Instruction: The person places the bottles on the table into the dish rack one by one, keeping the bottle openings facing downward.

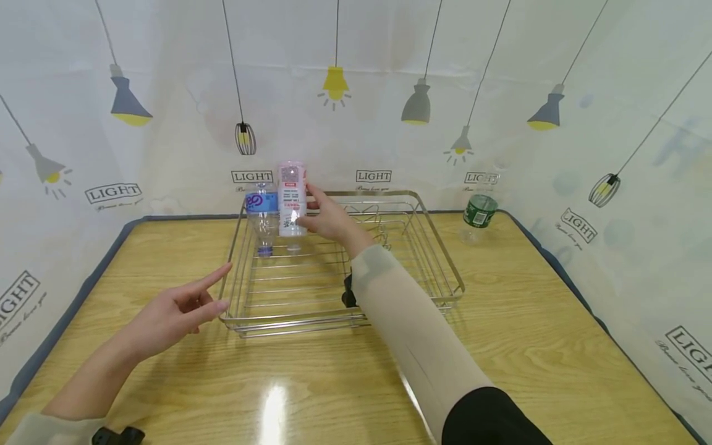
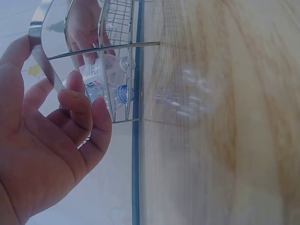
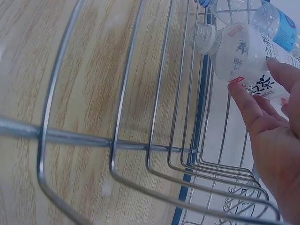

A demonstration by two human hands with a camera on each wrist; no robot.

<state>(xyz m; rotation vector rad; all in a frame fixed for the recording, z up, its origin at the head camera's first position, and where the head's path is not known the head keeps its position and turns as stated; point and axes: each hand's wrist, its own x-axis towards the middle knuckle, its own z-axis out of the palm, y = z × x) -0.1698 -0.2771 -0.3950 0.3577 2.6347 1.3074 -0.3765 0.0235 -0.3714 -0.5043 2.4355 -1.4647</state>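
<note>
My right hand (image 1: 330, 219) grips a clear plastic bottle with a white and pink label (image 1: 292, 201), thumb on one side and fingers on the other. The bottle is upside down, its neck pointing down into the wire rack (image 1: 300, 318) at the back left. Beside it in the rack, also neck down, stands a clear bottle with a blue label and blue cap (image 1: 262, 207). At the rack's left side, my left hand (image 1: 167, 315) has index finger and thumb extended and spread, their tips at the metal rim (image 2: 44, 68). Its other fingers are curled, apparently holding nothing.
A clear bottle with a green label (image 1: 479, 211) stands on the wooden table (image 1: 534, 321) to the right of the rack. Behind the table hangs a white cloth (image 1: 372, 142) printed with lamps. Curly wire dividers (image 1: 384, 235) show inside the rack.
</note>
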